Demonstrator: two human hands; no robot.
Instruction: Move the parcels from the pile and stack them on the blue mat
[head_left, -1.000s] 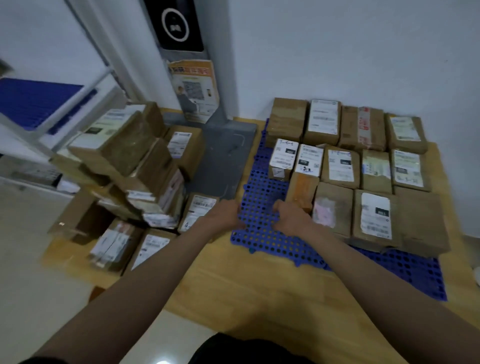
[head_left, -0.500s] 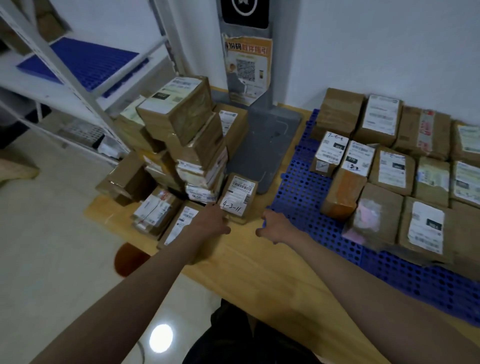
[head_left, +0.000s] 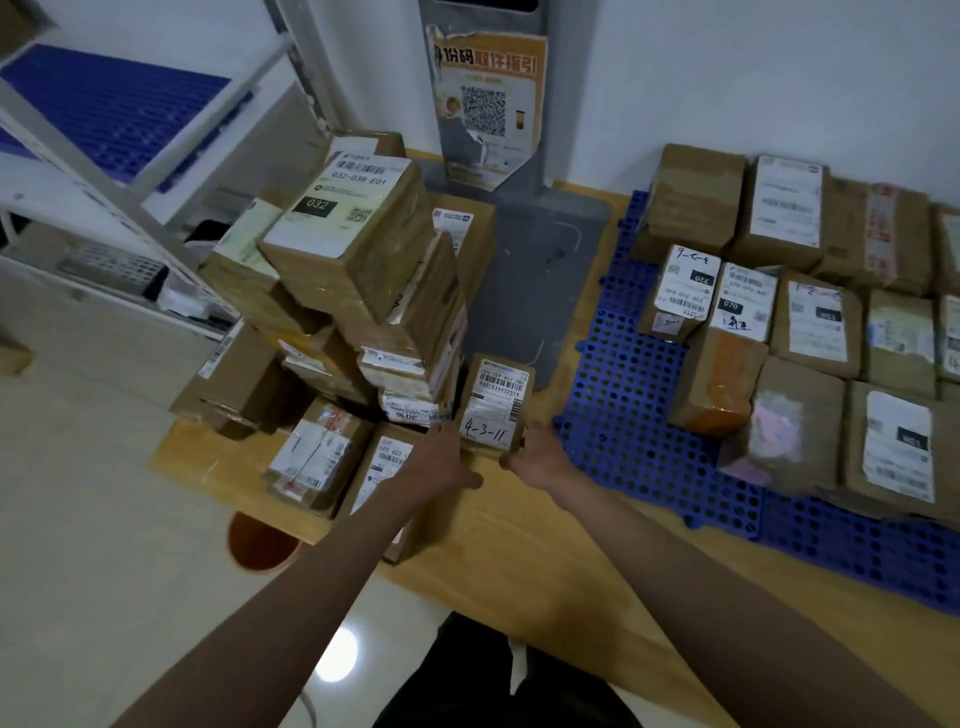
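Both hands moved from mat to small parcel (head_left: 497, 410), left hand (head_left: 441, 462) and right hand (head_left: 537, 457) gripping its sides

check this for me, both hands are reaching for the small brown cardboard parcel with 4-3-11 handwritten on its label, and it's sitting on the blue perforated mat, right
Not quite. Both hands, left hand and right hand, do reach for the small brown cardboard parcel marked 4-3-11, but the head view shows it on the wooden platform beside the parcel pile, not on the blue perforated mat to its right.
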